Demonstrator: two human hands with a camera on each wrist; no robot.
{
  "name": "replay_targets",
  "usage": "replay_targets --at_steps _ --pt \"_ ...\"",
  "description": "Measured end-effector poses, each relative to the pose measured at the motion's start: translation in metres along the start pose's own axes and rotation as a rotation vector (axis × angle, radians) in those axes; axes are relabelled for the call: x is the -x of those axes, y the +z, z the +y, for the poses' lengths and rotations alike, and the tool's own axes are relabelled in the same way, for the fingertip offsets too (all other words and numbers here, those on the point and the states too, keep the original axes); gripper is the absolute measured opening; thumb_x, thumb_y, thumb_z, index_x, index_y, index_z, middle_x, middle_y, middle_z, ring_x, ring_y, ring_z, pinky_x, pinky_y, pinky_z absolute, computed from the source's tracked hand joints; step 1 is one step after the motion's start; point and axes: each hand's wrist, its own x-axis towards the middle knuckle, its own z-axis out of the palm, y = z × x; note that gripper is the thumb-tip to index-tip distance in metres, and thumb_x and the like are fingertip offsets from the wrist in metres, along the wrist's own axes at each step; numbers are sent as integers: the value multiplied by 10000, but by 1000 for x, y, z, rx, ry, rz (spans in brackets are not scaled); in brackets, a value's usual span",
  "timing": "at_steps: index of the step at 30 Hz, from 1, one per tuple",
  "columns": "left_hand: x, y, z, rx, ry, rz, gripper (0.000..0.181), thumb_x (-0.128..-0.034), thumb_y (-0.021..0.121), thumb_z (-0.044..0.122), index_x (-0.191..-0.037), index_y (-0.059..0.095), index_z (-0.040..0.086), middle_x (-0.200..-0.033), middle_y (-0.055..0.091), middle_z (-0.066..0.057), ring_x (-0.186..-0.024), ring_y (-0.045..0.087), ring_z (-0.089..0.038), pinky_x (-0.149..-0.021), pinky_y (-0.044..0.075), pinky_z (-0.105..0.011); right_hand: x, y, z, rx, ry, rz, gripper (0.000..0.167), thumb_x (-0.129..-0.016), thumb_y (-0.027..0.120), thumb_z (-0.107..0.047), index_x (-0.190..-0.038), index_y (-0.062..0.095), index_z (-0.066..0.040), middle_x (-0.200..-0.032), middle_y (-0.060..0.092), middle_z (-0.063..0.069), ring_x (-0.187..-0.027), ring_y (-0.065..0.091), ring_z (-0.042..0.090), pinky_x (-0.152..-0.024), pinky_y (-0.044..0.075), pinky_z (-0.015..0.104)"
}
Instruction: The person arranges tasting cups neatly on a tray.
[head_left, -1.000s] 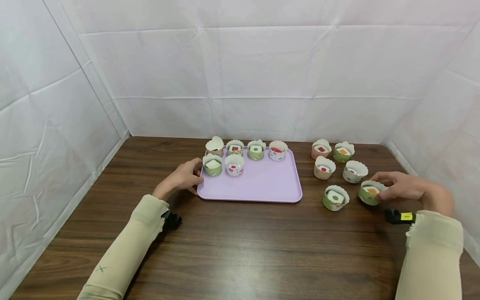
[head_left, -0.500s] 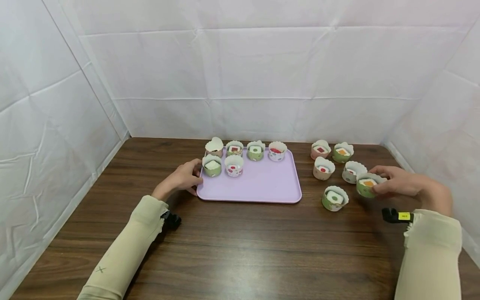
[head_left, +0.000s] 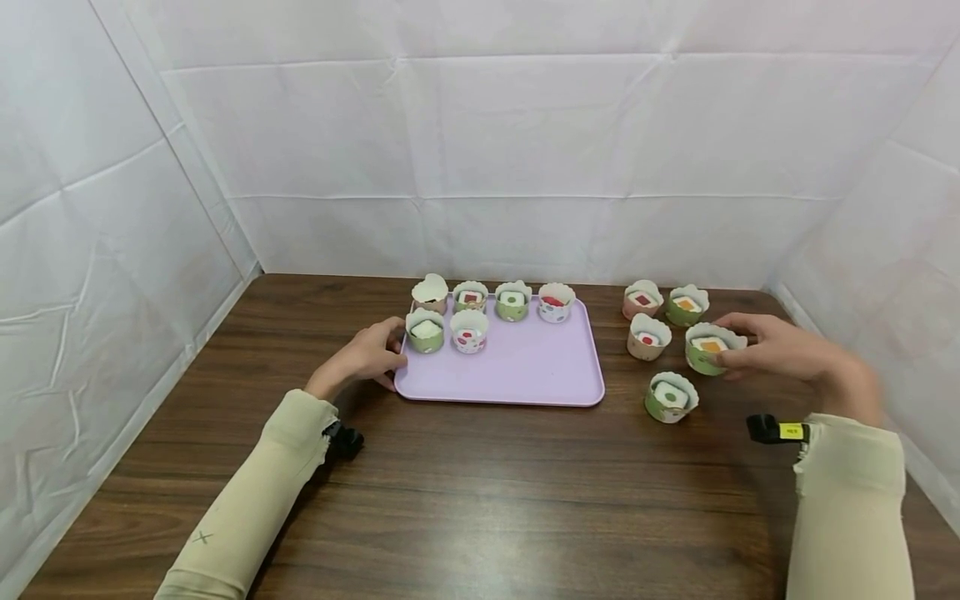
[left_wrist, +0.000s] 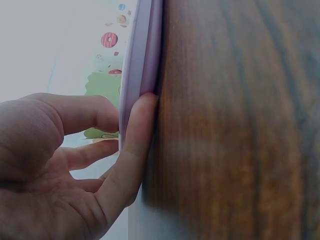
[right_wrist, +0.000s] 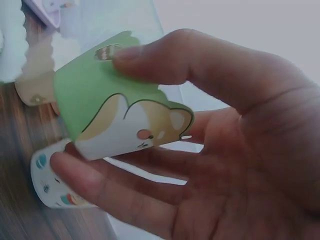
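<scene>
The right hand [head_left: 780,348] has moved a pinched green cup [head_left: 701,361] left; right wrist view alone shows its printed animal [right_wrist: 131,122]. Left hand [head_left: 367,352] grips tray [head_left: 536,367].

Head view high, wrist views close

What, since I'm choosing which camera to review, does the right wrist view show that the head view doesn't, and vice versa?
Only the right wrist view: the cartoon animal clearly on the held green baking cup, and a white, teal-printed cup near it.

Only the head view: the left hand at the lavender tray's left edge, and the orange-patched white piece inside the held cup.

Both: the right hand holding that green cup, the brown tabletop, and at least part of the tray.
</scene>
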Motion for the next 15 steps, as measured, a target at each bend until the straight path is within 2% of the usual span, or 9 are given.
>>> replay_targets --at_steps 4,7,11,15 --pt "0 1 0 1 -4 3 626 -913 564 -31 -1505 360 -27 -1038 496 -164 -823 646 -246 -630 683 -376 -7 6 -9 72 -46 29 449 -981 686 -136 -1374 526 12 -1280 561 214 -854 736 124 -767 604 227" --pt "-1 1 -1 -1 -8 6 627 -916 568 -33 -1507 359 -24 -1050 500 -170 -831 647 -251 -637 684 -380 -15 12 -16 122 -70 58 514 -967 712 -197 -1414 525 -26 -1311 570 182 -908 668 70 -781 543 185" --pt "-1 1 -1 -3 -8 7 629 -924 573 -34 -1513 352 -27 -1070 502 -184 -847 648 -258 -642 685 -386 -25 21 -25 159 -116 87 511 -934 743 -211 -1382 554 -54 -1190 604 127 -902 565 59 -735 508 201" --pt "-1 1 -1 1 -9 9 622 -922 574 -39 -1506 358 -26 -1063 499 -182 -833 646 -254 -641 685 -386 -34 30 -34 175 -130 86 516 -936 746 -220 -1393 558 -70 -1129 603 91 -880 545 76 -715 495 214"
